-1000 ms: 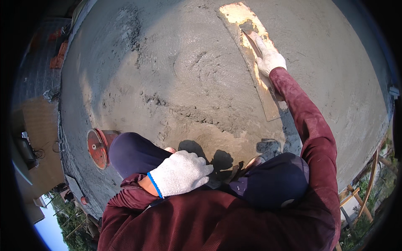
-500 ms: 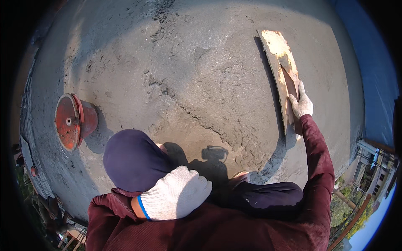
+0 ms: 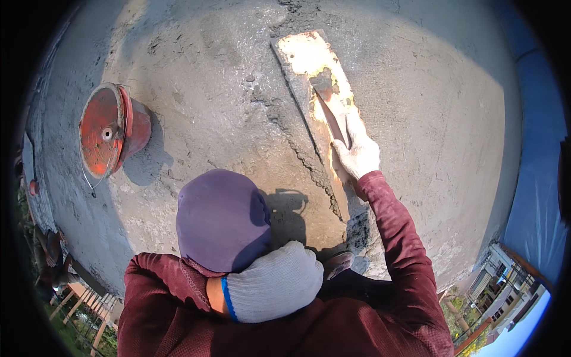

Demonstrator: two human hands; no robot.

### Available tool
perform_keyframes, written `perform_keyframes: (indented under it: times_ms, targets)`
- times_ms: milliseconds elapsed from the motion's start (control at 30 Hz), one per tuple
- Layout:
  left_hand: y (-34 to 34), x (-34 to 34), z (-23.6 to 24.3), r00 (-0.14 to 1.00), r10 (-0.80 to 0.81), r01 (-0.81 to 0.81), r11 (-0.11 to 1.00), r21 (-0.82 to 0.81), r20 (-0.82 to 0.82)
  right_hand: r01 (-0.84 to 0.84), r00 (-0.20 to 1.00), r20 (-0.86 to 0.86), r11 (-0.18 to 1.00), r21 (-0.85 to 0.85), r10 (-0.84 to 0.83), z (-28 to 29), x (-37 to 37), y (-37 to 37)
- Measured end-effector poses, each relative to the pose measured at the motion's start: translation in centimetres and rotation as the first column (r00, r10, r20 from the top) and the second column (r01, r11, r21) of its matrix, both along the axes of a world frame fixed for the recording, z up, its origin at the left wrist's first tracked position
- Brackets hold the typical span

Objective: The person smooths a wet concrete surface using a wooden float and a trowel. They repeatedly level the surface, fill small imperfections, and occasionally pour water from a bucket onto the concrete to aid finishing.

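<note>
From my end of the head feed, I see the float [image 3: 317, 116] has swung leftward since half a second ago and sits flatter, its left side now against the ragged ridge [image 3: 302, 156] in the wet slab [image 3: 428, 131]; I read that as the stroke having reached the roughest stretch. My gloved right hand [image 3: 358, 152] is clamped around the handle, mid-slab, well in from the left edge, where the red bucket [image 3: 113, 131] stands. The hands are apart: my left hand [image 3: 275, 282] curls beside the left knee [image 3: 220, 220], and I can't tell whether it holds anything.
</note>
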State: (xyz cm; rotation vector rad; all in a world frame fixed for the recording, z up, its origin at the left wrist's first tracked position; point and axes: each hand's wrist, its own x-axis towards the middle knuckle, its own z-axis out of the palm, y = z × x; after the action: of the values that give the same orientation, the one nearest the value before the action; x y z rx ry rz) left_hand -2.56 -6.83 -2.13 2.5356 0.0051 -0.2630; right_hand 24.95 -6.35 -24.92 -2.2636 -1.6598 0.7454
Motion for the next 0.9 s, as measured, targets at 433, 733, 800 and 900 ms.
perform_keyframes:
  times_ms: [433,733,800,900]
  targets:
    - [3.5,-5.4,-1.7,0.988,0.064,-0.050,0.993,-0.103,0.139,0.428,0.832,0.366,0.902,0.057,-0.418,1.5,14.6,14.1]
    - [4.5,-7.0,0.8,0.970,0.241,-0.242,0.962,-0.126,-0.026,0.047,0.996,0.067,0.988,0.145,-0.057,0.1,-6.3,32.0]
    - [4.2,-6.9,0.5,0.961,0.273,-0.265,0.953,-0.147,0.037,-0.052,0.996,0.085,0.987,0.154,0.039,0.0,-9.4,30.3]
    - [3.6,-6.1,2.9,0.980,0.198,-0.197,0.973,-0.124,-0.004,-0.277,0.958,0.095,0.959,0.056,0.272,0.5,-11.7,25.9]
